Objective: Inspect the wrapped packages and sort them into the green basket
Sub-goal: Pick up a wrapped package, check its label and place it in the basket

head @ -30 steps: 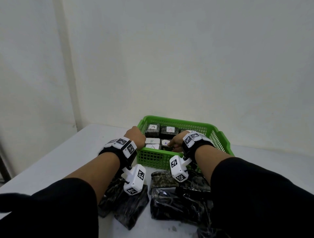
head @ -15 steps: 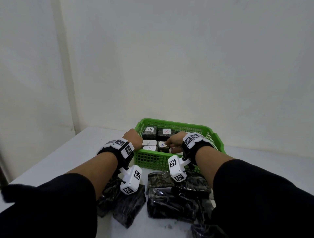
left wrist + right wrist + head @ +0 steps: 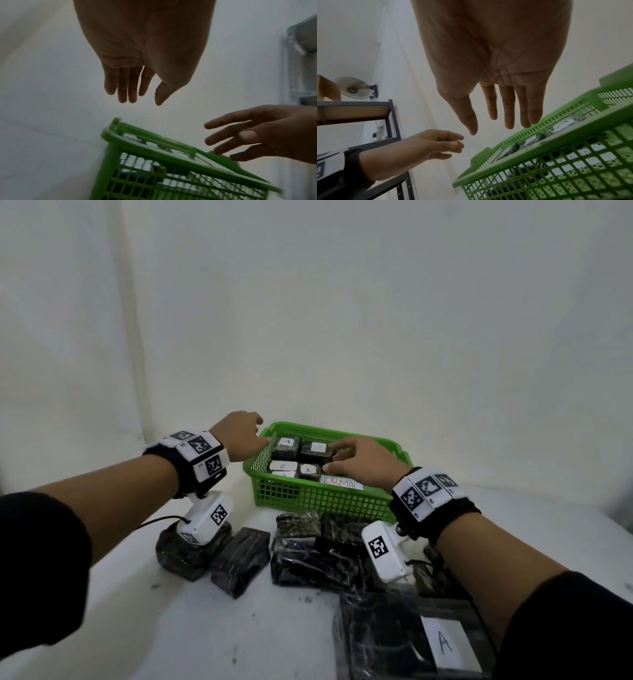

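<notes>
The green basket stands on the white table and holds several dark wrapped packages with white A and B labels, plus a paper reading NORMAL. My left hand hovers just left of the basket's rim, fingers relaxed and holding nothing. My right hand floats over the basket's right half with fingers spread, also holding nothing. In front of the basket lie more black wrapped packages, and a large one labelled A sits at the near right.
White walls stand close behind and to the left of the table. A metal shelf rack with a small fan shows in the right wrist view. The loose packages crowd the table between my forearms.
Both hands have lifted out of the basket and spread apart, the left one moving out past the left rim. The head view has tilted down, showing more of the near table.
</notes>
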